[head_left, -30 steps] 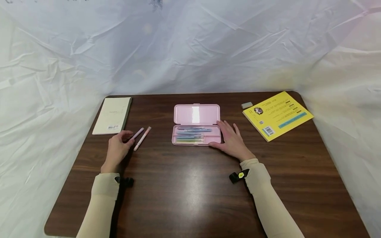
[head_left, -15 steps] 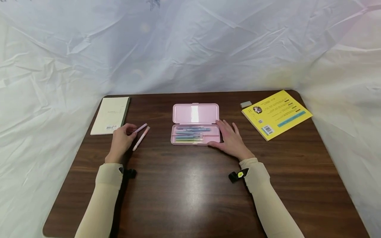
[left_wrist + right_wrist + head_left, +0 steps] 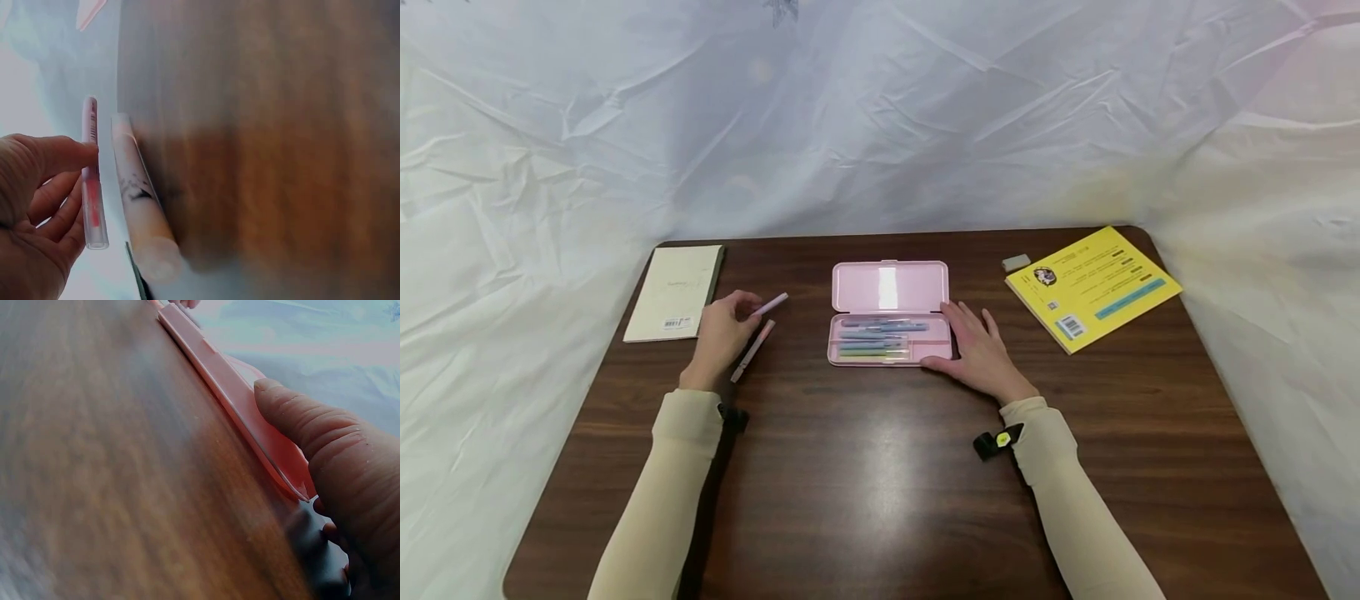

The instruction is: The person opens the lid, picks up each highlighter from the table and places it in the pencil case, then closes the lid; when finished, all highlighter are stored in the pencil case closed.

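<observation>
A light, stiff, smooth lilac pen [image 3: 770,305] is pinched near its rear end by the left hand [image 3: 721,335], fingers curled, raised above the worktop [image 3: 865,467] at 9 o'clock of the pink case [image 3: 887,312]. It is judged likely to slip unless gripped mid-barrel. The right hand [image 3: 981,354] rests flat, fingers straight, against the case's 3 o'clock edge.

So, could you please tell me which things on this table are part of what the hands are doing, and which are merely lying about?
In use:
- left hand pinching the purple pen
- peach pen on the table beside it
- right hand resting against the open pink pencil case, with pens inside

Lying about:
- yellow book
- eraser
- cream notebook
</observation>
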Demonstrator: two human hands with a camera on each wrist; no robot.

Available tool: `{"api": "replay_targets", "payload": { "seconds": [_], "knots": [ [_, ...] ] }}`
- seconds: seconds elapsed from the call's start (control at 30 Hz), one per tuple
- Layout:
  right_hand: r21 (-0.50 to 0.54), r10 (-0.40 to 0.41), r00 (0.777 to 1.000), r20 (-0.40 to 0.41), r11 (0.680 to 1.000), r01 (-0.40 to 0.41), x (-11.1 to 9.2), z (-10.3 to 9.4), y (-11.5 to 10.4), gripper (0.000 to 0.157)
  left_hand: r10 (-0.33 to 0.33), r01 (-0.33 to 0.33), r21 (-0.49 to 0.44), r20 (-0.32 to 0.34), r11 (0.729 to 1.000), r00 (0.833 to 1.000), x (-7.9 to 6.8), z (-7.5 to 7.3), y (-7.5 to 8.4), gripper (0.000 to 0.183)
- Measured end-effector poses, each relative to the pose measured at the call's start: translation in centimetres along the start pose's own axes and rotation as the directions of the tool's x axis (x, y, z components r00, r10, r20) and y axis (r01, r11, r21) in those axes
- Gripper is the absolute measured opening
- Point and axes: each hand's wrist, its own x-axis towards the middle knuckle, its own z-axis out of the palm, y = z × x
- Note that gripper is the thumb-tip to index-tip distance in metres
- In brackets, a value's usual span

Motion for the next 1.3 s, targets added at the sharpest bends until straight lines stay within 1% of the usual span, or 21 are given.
{"api": "replay_targets", "payload": {
  "seconds": [0.13,0.4,0.7,0.93,1.1,1.3],
  "knots": [
    [0.000,0.000,1.000,0.004,1.000,0.000,0.0,0.1,0.0,0.105,0.021,-0.021,-0.001,0.003,1.000,1.000,0.5,0.1,0.7,0.019],
    [-0.001,0.003,1.000,0.003,1.000,-0.003,-0.1,0.2,0.1,0.103,0.037,-0.037,-0.014,0.007,0.999,0.999,1.2,0.1,1.8,0.018],
    [0.002,0.010,1.000,0.005,1.000,-0.010,-0.1,0.2,0.2,0.104,0.061,-0.059,-0.048,0.039,0.997,0.997,2.1,0.1,4.3,0.020],
    [0.005,0.008,1.000,0.007,1.000,-0.008,0.0,0.2,0.2,0.104,0.086,-0.083,-0.048,0.059,0.995,0.995,3.1,0.9,6.1,0.020],
    [0.002,0.006,1.000,0.003,1.000,-0.006,0.1,0.1,0.2,0.104,0.096,-0.091,-0.056,0.084,0.994,0.992,3.6,1.5,7.8,0.020],
    [0.005,0.004,1.000,0.002,1.000,-0.004,0.1,0.1,0.3,0.103,0.144,-0.137,-0.072,0.108,0.988,0.984,4.1,2.4,9.2,0.020]
  ]
}}
